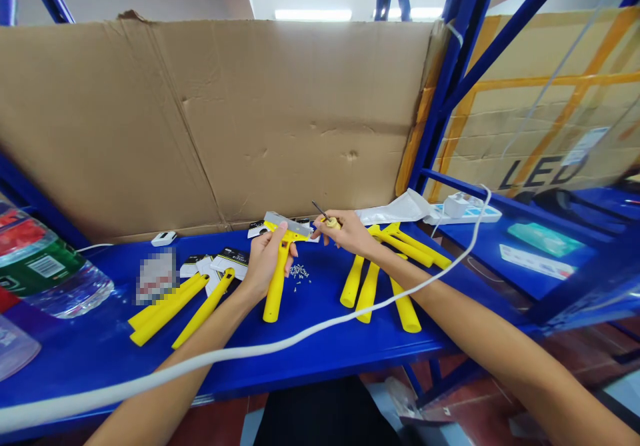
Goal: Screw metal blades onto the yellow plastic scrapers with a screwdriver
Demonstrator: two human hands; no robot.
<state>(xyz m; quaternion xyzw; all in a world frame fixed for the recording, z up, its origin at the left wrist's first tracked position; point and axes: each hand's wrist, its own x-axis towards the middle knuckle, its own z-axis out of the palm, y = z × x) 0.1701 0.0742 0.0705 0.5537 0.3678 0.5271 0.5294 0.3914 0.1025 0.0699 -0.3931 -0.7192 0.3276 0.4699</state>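
My left hand (267,258) is closed around a yellow scraper (275,293), its thumb up against the wide grey metal blade across the top. Its hollow handle points down toward me. Just to the right, my right hand (350,231) holds a small screwdriver (331,222) with a pale yellow handle, the dark shaft pointing up and left. The right fingertips are close to the blade's right end; whether they also pinch something small I cannot tell. Below the hands, a scatter of small screws (300,273) lies on the blue shelf (310,336).
Several yellow scraper handles (369,286) lie on the right, with more yellow handles (205,313) and printed packets (233,259) on the left. A white cable (300,335) crosses in front of my forearms. Far left stands a big bottle (55,266); cardboard (300,119) walls the back.
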